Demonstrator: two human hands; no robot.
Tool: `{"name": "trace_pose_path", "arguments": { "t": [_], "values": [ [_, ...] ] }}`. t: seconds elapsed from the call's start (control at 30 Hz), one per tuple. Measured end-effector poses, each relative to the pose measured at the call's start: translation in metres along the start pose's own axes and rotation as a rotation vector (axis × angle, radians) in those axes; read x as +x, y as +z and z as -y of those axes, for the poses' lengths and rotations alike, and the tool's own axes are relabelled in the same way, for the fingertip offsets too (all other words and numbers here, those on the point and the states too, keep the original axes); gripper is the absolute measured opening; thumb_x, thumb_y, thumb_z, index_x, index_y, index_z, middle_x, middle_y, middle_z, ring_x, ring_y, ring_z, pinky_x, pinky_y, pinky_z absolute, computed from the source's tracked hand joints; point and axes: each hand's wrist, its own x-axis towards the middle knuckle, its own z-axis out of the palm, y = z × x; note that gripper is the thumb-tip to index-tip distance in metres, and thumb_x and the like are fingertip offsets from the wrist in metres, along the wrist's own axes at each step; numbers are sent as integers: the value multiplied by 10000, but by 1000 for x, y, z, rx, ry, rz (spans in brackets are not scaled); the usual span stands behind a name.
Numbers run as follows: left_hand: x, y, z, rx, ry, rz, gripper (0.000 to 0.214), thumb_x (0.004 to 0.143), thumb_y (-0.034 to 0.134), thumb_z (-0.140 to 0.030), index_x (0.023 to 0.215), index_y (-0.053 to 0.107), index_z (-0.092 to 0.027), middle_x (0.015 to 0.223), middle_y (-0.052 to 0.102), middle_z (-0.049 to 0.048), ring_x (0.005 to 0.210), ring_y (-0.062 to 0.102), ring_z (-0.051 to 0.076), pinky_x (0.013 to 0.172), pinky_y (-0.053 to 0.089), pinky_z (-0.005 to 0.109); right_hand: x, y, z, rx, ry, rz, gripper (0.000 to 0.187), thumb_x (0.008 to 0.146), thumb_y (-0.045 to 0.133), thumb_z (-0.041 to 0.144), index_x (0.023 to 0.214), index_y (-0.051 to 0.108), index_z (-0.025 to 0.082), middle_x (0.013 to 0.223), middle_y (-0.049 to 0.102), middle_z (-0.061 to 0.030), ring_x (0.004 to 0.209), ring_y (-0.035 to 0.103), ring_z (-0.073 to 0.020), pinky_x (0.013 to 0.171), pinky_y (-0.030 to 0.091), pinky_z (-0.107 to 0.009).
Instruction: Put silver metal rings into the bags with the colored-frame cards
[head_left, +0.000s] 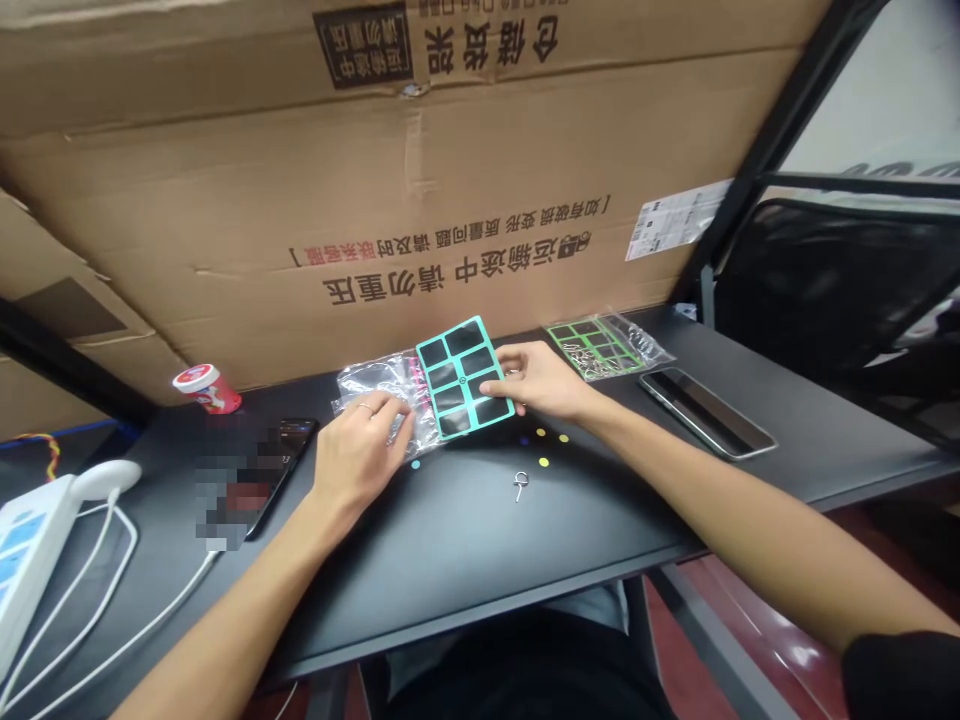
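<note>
Fingers of the right hand [499, 388] are lying open across the edge of a teal-framed sheet of black squares [459, 378] on the black worktop [480, 540], while the left hand's fingers [390, 406] are curling onto a clear plastic bag [367, 380] beside it, grip unclear.

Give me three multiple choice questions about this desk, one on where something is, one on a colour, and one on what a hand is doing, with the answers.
1. Where is the small metal eye hook?
A. On the power strip
B. On the black desk
C. On the cardboard box

2. What colour is the frame of the sheet under the right hand?
A. Red
B. Yellow
C. Teal

3. What is the left hand doing?
A. Holding a phone
B. Resting on a clear plastic bag
C. Hanging off the desk

Answers: B, it lies in front of the hands; C, the bars show teal; B, the hand lies over the bag.
</note>
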Motion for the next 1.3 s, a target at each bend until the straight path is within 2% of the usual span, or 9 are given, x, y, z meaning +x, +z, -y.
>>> {"name": "trace_pose_path", "arguments": {
  "t": [0.33, 0.47, 0.57, 0.7, 0.8, 0.9, 1.0, 1.1, 1.3],
  "values": [
    [1, 3, -1, 64, 195, -293, 196, 1086, 645, -315, 939, 735, -221, 1028, 816, 11, 902, 749, 194, 657, 445, 318, 2, -7, -5, 64, 49, 70, 450, 754, 949, 400, 1099, 834, 135, 1030, 842, -106, 594, 598, -105, 467, 489, -240],
    [2, 1, -1, 81, 228, -325, 169, 1071, 667, -289, 929, 718, -212, 1010, 812, 25, 862, 734, 203, 654, 437, 318, 2, -9, -6, 72, 76, 85, 438, 706, 967, 360, 1064, 841, 141, 1012, 838, -101, 625, 605, -117, 461, 471, -240],
    [3, 2, -1, 49, 301, -316, 114, 1057, 683, -259, 963, 715, -203, 1005, 809, 28, 857, 739, 199, 705, 486, 321, 1, -3, -8, 64, 72, 135, 411, 743, 945, 392, 1049, 835, 142, 956, 827, -78, 573, 582, -106, 472, 481, -256],
    [3, 4, -1, -83, 355, -319, 18, 1023, 727, -210, 1022, 711, -204, 1006, 801, 5, 886, 760, 176, 737, 542, 298, 0, 6, -10, 97, 27, 145, 456, 815, 911, 467, 1129, 808, 153, 999, 827, -80, 723, 704, -171, 599, 566, -290],
    [1, 3, -4, -205, 391, -376, 94, 992, 765, -182, 1062, 705, -203, 1023, 796, 9, 910, 773, 168, 785, 583, 282, 0, 10, -13, 67, -10, 155, 430, 875, 865, 512, 1127, 794, 171, 1085, 830, -77, 950, 762, -235, 839, 613, -356],
    [0, 0, -8, -283, 481, -400, 145, 973, 782, -162, 1086, 698, -197, 1027, 796, 29, 881, 771, 163, 806, 612, 284, -1, 15, -14, 28, -51, 220, 391, 945, 789, 546, 1081, 775, 180, 1094, 815, -56, 1006, 742, -240, 930, 585, -379],
    [-1, -3, -11, -325, 555, -401, 163, 966, 790, -158, 1095, 697, -191, 1025, 796, 44, 852, 767, 159, 790, 627, 284, -4, 19, -13, 131, -48, 277, 366, 921, 823, 510, 1066, 751, 182, 1064, 800, -41, 965, 728, -218, 900, 582, -363],
    [0, -6, -12, -381, 616, -410, 209, 955, 797, -155, 1140, 700, -173, 1040, 788, 73, 882, 770, 176, 792, 640, 297, -6, 19, -7, 230, -31, 313, 367, 805, 929, 417, 1015, 753, 173, 984, 797, -37, 925, 735, -213, 882, 595, -362],
    [3, -17, -14, -334, 683, -318, 492, 941, 767, -123, 1414, 641, -176, 1390, 735, 158, 1199, 712, 290, 999, 634, 457, -8, 11, 5, 130, 2, 315, 414, 660, 994, 307, 970, 753, 175, 883, 756, -2, 797, 693, -179, 751, 581, -317]
  ]
}}
